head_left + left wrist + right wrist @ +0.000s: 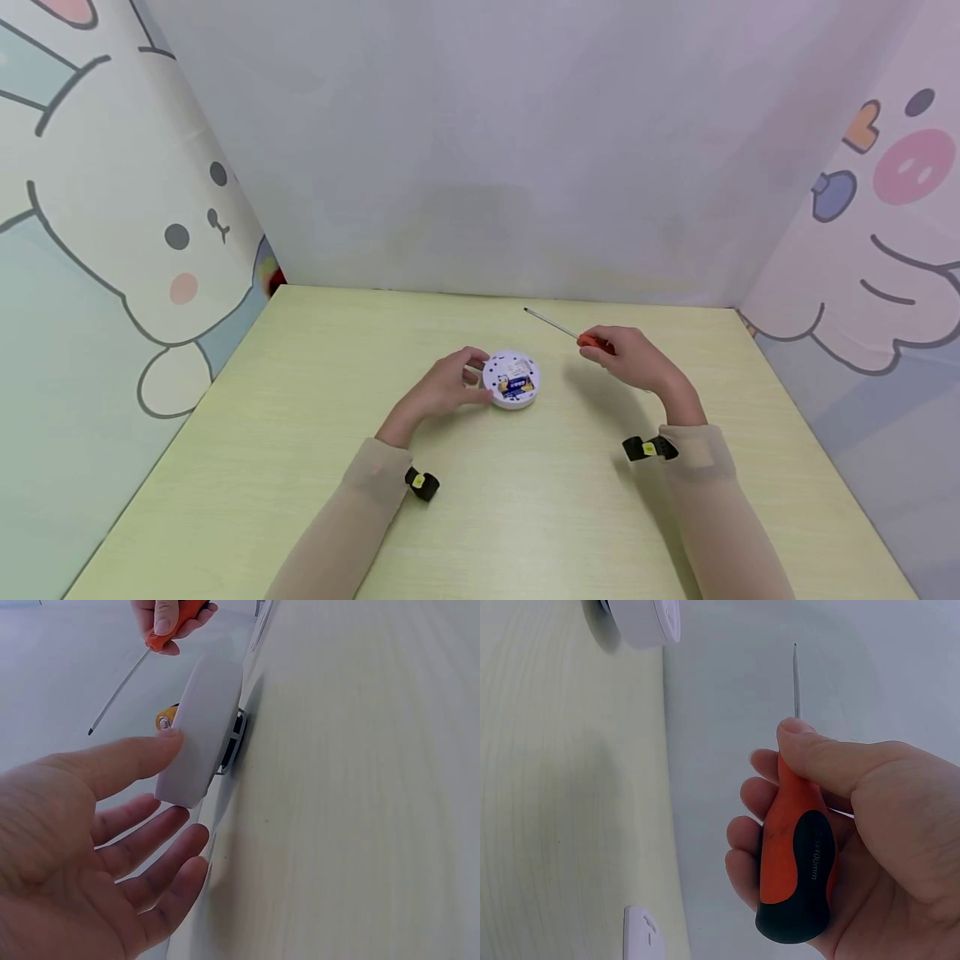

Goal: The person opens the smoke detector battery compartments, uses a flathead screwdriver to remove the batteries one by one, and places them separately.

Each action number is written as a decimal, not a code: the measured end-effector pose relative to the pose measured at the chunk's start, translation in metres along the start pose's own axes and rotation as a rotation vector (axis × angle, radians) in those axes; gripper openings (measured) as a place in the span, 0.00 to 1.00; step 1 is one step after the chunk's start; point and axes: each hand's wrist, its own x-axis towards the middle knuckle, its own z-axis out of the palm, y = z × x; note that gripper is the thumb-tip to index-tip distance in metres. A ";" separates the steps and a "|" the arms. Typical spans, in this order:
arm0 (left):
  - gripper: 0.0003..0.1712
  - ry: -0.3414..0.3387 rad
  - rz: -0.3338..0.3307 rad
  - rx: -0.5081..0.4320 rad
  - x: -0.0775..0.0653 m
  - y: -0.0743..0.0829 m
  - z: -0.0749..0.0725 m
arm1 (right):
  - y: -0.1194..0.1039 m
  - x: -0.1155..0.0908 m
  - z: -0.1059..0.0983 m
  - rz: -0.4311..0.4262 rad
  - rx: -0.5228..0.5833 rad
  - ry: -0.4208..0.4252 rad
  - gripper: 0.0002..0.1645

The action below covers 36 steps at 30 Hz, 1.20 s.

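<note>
A round white device (500,364) with small holes around its face lies left of the table's middle. A blue and yellow battery (515,385) shows in its face. My left hand (442,385) holds the device's left rim, the thumb on the near side and the fingers at the far side and below. Seen edge-on in the left wrist view, the white body (202,724) has a dark part beneath it, close to the tabletop. My right hand (630,357) grips an orange and black screwdriver (791,847) above the table, its metal shaft pointing away from the palm.
The pale yellow table (480,517) meets a plain light wall (480,150) at the back. Cartoon-printed side walls stand left and right. At the lower edge of the right wrist view a slotted white piece (642,936) shows; I cannot tell what it is.
</note>
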 end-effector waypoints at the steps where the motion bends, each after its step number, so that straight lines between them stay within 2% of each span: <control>1: 0.36 -0.001 0.001 0.004 0.000 0.000 0.000 | 0.000 0.000 0.000 0.000 0.000 0.000 0.10; 18: 0.29 0.002 0.031 0.055 0.000 -0.001 -0.003 | 0.000 0.001 0.000 -0.002 -0.011 0.002 0.09; 26: 0.33 -0.014 0.039 0.058 -0.001 0.001 -0.003 | 0.001 0.000 0.000 0.001 -0.007 0.001 0.10; 36: 0.34 -0.004 0.012 0.036 0.000 0.000 0.000 | 0.001 0.000 -0.001 0.011 -0.014 -0.008 0.08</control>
